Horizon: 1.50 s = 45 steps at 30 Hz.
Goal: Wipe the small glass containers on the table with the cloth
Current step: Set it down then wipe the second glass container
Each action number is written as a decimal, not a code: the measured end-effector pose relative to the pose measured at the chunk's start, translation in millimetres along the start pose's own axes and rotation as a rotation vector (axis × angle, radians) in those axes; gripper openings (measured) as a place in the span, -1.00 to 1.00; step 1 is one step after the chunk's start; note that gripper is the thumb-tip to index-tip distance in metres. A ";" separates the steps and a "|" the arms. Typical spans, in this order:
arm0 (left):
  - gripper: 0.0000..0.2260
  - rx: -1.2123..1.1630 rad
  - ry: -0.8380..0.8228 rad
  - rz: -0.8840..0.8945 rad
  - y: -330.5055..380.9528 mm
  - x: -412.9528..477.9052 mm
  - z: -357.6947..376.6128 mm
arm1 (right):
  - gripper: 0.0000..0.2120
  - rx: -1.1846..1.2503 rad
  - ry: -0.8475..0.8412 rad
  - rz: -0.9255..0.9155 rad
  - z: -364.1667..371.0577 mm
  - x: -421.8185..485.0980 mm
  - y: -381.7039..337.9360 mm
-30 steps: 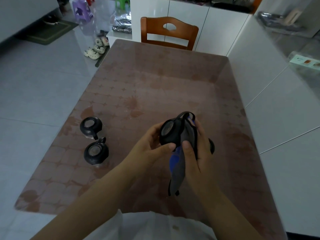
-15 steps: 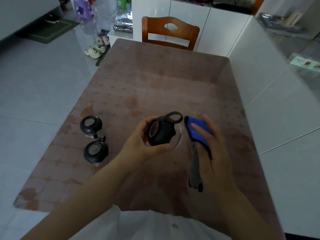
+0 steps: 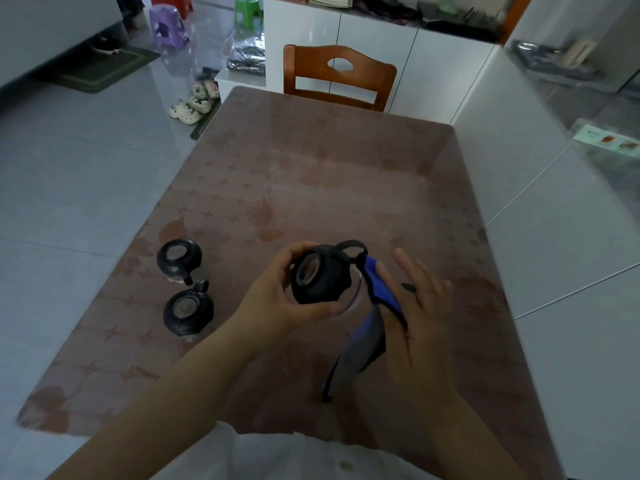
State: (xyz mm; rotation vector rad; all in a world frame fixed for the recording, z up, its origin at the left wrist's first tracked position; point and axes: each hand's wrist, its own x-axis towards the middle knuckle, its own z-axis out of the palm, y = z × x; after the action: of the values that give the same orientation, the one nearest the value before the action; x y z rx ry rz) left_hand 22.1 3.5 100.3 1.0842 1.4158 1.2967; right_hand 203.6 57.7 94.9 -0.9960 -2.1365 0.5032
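The left hand (image 3: 277, 299) was curled round a small glass container (image 3: 320, 277), thumb on the near side and fingers over the far side of its black lid, holding it clear of the tabletop (image 3: 311, 168) and tilted so that the round window in the lid faced the camera. A thin black loop stood up from the lid's far edge. The right hand (image 3: 422, 313) was just beside it, fingers straight and spread, pointing away from the person. A blue and grey cloth (image 3: 381, 296) lay across the inner side of those fingers, its blue upper end touching the clear glass below the lid and its grey tail hanging down towards the tabletop (the thumb was hidden behind the fabric, so a pinch could not be confirmed).

Two more containers stood on the left part of the tabletop, well apart from the hands: the farther container (image 3: 179, 259) and the nearer container (image 3: 188, 311), each with the same black lid, their small handles nearly meeting between them. The tabletop was brownish with a faint star and leaf pattern under a glossy sheet.

A wooden chair (image 3: 337, 77) was pushed in at the far end, with white cabinets (image 3: 374, 57) behind it. Pale shoes (image 3: 192, 103) sat on the tiled floor to the left, beyond them a purple stool (image 3: 169, 26).
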 end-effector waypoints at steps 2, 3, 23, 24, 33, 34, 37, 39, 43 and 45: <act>-0.41 0.006 -0.028 -0.022 -0.6 -0.2 2.4 | -0.58 0.086 0.034 0.033 -1.3 4.6 -8.1; -0.41 0.004 -0.043 -0.030 -0.4 -0.7 4.5 | -0.58 0.118 0.025 0.026 -0.4 7.0 -13.0; -0.36 -0.004 -0.111 0.046 10.7 0.3 -1.6 | -0.48 0.588 0.007 0.368 -9.3 2.0 -13.3; -0.33 0.055 -0.128 0.072 10.8 1.3 -4.6 | -0.50 0.595 0.050 0.405 -15.3 4.7 -10.7; -0.10 0.131 -0.321 0.159 15.6 2.6 -11.6 | -0.59 0.866 -0.473 0.279 -24.0 26.8 -24.6; -0.06 0.128 -0.348 0.146 15.7 2.5 -14.1 | -0.55 0.967 -0.490 0.357 -23.7 25.8 -23.3; 0.01 0.152 -0.433 0.130 13.0 1.7 -15.1 | -0.61 1.165 -0.475 0.511 -19.4 20.6 -15.0; 0.04 0.131 -0.464 0.110 11.2 0.7 -12.7 | -0.68 1.173 -0.447 0.585 -15.1 20.6 -13.9; 0.09 0.098 -0.478 0.095 9.1 2.0 -9.4 | -0.66 1.064 -0.342 0.682 -9.4 21.8 3.0; 0.10 0.102 -0.474 0.088 8.9 4.2 -10.1 | -0.68 1.114 -0.238 0.687 -14.8 22.6 8.2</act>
State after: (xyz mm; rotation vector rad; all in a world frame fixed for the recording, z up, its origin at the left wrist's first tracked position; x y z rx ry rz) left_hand 11.7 6.1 109.4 1.4253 1.0933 0.9478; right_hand 208.6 81.1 109.9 -0.9464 -1.2230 1.9322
